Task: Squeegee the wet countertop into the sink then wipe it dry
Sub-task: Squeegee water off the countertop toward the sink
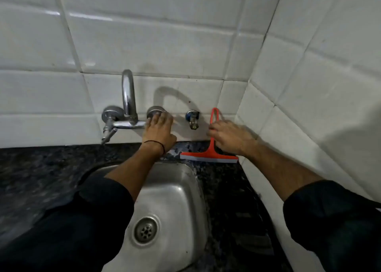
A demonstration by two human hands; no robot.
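Observation:
A red squeegee point(209, 155) stands on the dark speckled countertop point(222, 181) behind the steel sink point(177, 189), its handle leaning up against the white tiled wall. My right hand point(228, 136) is closed around the middle of that handle. My left hand point(159, 130) reaches over the sink and rests on the right knob of the wall-mounted chrome tap point(128, 98), fingers wrapped over it. The sink's drain point(146, 230) lies below my left forearm.
A small blue-and-brass valve point(192, 119) juts from the wall between my two hands. The tiled side wall point(309, 107) closes in on the right, leaving a narrow strip of countertop. More countertop point(41, 168) extends left of the sink.

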